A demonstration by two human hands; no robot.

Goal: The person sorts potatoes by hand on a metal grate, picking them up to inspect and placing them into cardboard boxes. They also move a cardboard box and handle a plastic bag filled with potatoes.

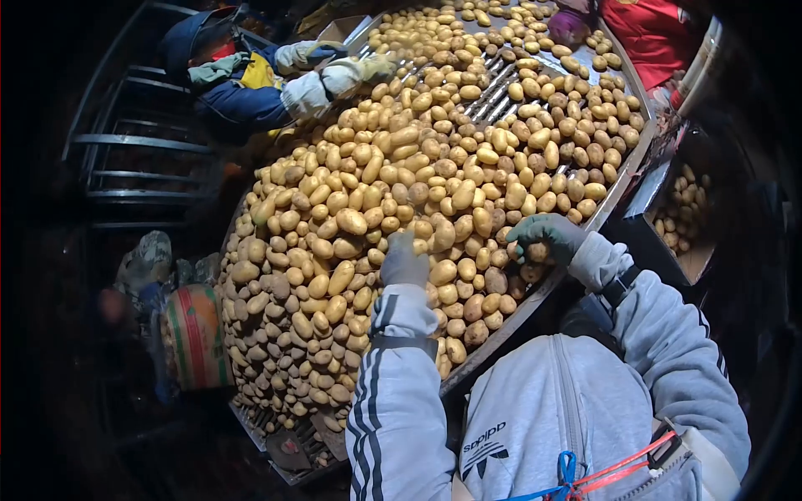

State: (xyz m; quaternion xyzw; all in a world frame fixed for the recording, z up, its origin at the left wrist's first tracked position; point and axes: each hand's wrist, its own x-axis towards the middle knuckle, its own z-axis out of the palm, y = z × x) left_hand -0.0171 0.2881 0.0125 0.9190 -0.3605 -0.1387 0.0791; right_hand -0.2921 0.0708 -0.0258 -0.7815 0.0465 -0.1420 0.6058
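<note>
Many potatoes (351,220) heap the surface (498,93); left hand (406,262) and right hand (553,235) sit apart among them, grips unclear. Careless sweeping beside the rim (620,185) could spill some.

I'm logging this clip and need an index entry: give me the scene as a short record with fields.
surface: slatted table
load: heaped potatoes, yellow to brown
left hand: gloved, on the heap, blurred; grip unclear
right hand: gloved, fingers at a brownish potato near the rim; hold unclear
co-workers: one in blue, upper left, gloved; one in red, upper right
containers: striped sack at left; box of potatoes at right
</note>
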